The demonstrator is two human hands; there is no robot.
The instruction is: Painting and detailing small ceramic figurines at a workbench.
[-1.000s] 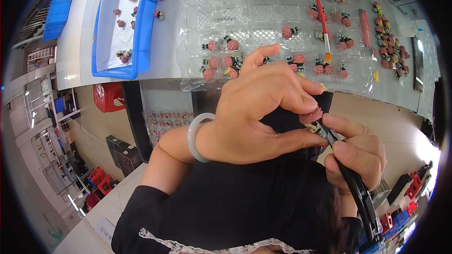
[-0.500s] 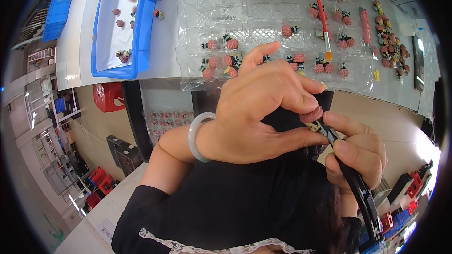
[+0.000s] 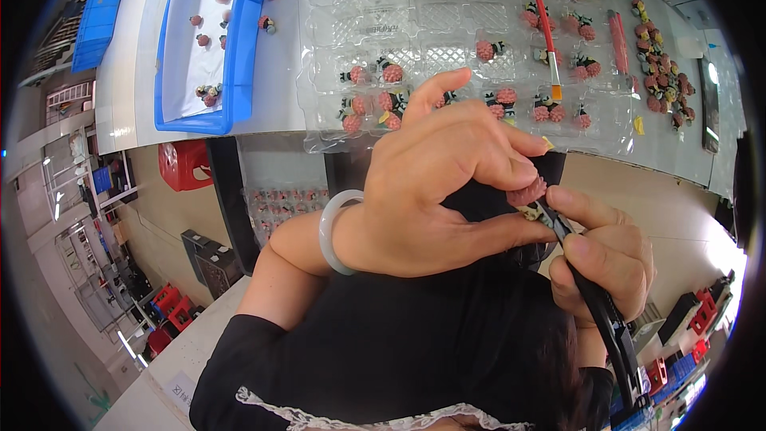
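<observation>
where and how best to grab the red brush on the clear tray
Probably pinch the red handle just behind the metal ferrule, from above: the brush lies flat across the clear tray, slim handle uncovered, bristles nearest the person.

The left hand's grip (image 3: 443, 191) pinches a small pink figurine (image 3: 527, 193); the right hand's grip (image 3: 614, 259) holds a slim black tool (image 3: 612, 335), its tip at the figurine. A pale bangle (image 3: 326, 233) circles the left wrist (image 3: 351, 239). On the counter (image 3: 279, 84), clear trays (image 3: 367, 28) carry more figurines (image 3: 485, 49), a red brush (image 3: 542, 12) lies across them, and a blue bin (image 3: 245, 52) stands left.
</observation>
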